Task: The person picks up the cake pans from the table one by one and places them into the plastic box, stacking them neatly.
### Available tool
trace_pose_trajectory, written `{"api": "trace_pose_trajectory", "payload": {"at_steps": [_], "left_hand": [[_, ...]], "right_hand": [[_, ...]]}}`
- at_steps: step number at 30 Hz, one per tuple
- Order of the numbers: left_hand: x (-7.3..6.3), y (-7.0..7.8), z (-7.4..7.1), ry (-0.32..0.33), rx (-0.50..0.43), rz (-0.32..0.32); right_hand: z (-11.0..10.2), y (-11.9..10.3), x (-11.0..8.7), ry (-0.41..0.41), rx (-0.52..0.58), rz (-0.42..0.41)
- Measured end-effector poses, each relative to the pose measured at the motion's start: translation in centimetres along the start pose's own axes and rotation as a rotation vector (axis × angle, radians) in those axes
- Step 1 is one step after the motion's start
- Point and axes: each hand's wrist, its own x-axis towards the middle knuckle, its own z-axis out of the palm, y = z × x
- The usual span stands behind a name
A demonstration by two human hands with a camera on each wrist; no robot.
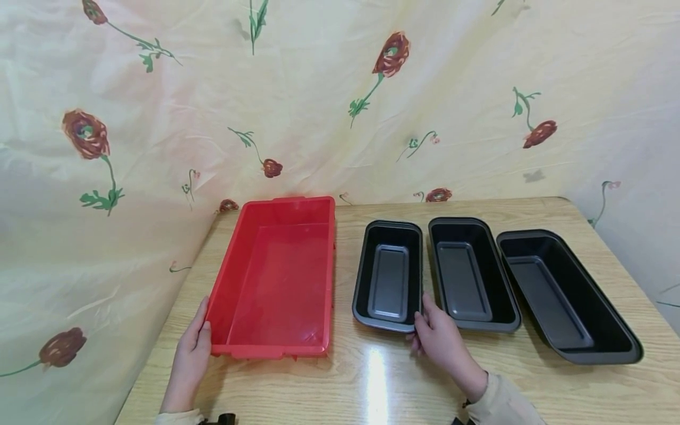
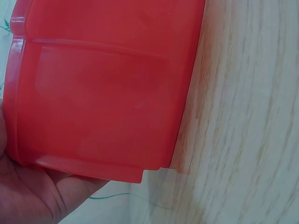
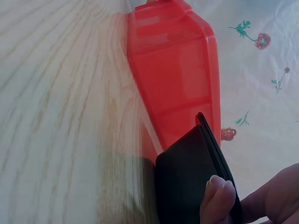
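Observation:
A red plastic tray (image 1: pixel 287 283) stands on the left of the table. My left hand (image 1: pixel 190 360) holds its near left corner, thumb over the rim; in the left wrist view the fingers (image 2: pixel 77 189) pass beneath that rim. To the tray's right sits the smallest dark loaf pan (image 1: pixel 390 283). My right hand (image 1: pixel 441 339) pinches the near right corner of this pan, thumb on the rim. The right wrist view shows fingertips (image 3: pixel 219 196) against the pan's outer wall (image 3: pixel 184 175). Both the tray and the pan look hollow, with nothing inside.
Two larger dark loaf pans, a middle one (image 1: pixel 464 283) and a slanted one (image 1: pixel 552 295), stand to the right. The wooden table (image 1: pixel 297 392) meets a flowered cloth (image 1: pixel 319 100) at the back and left.

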Motion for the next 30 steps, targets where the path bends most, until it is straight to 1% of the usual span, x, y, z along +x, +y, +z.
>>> {"api": "trace_pose_trajectory", "payload": {"at_steps": [4,8,12,16,25,30], "left_hand": [[0.01,-0.02,0.04,0.006,0.002,0.006],[-0.02,-0.05,0.10,0.016,0.002,0.029],[-0.04,-0.12,0.07,0.010,-0.008,0.038],[-0.02,-0.15,0.01,0.003,-0.010,0.027],[-0.07,0.03,0.00,-0.001,-0.007,0.003],[-0.06,0.07,0.05,0.003,-0.009,0.003]], "right_hand": [[-0.13,-0.13,-0.10,0.010,0.008,0.012],[-0.22,-0.23,-0.13,0.026,0.019,0.016],[-0.35,-0.24,-0.13,0.043,0.014,0.010],[-0.46,-0.27,-0.19,0.059,0.019,0.004],[-0.71,-0.42,-0.48,0.067,0.035,0.002],[-0.80,-0.48,-0.66,0.078,0.029,-0.010]]}}
